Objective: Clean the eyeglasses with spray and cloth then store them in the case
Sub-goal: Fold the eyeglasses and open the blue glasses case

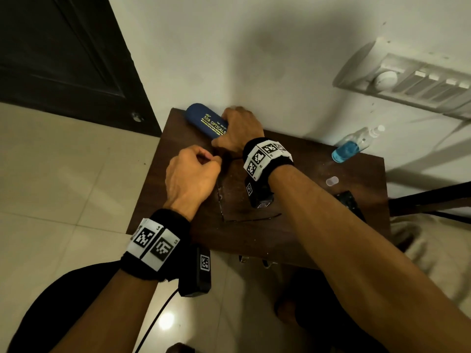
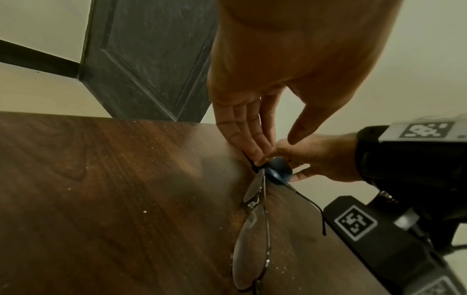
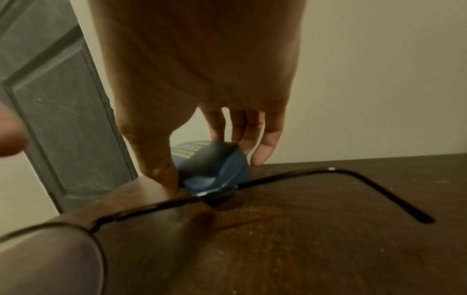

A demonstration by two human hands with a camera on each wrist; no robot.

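The wire-frame eyeglasses (image 1: 224, 212) stand on the brown table (image 1: 313, 159) with temples open; their lenses (image 2: 250, 249) show edge-on in the left wrist view. My left hand (image 1: 212, 161) is curled over the frame's far corner, fingertips (image 2: 256, 155) hooked on it and the thumb slightly apart. The blue eyeglass case (image 1: 204, 122) lies at the table's far left by the wall, lid down. My right hand (image 1: 229, 133) grips its near end (image 3: 215, 165), thumb on one side and fingers on the other. One temple (image 3: 353, 175) runs just in front of the case.
A clear spray bottle (image 1: 354, 146) with blue liquid leans at the wall on the far right. Its clear cap (image 1: 332, 180) lies on the table, and a dark cloth (image 1: 348, 200) lies behind my right forearm. A dark door (image 1: 63, 59) stands left; tiled floor surrounds the table.
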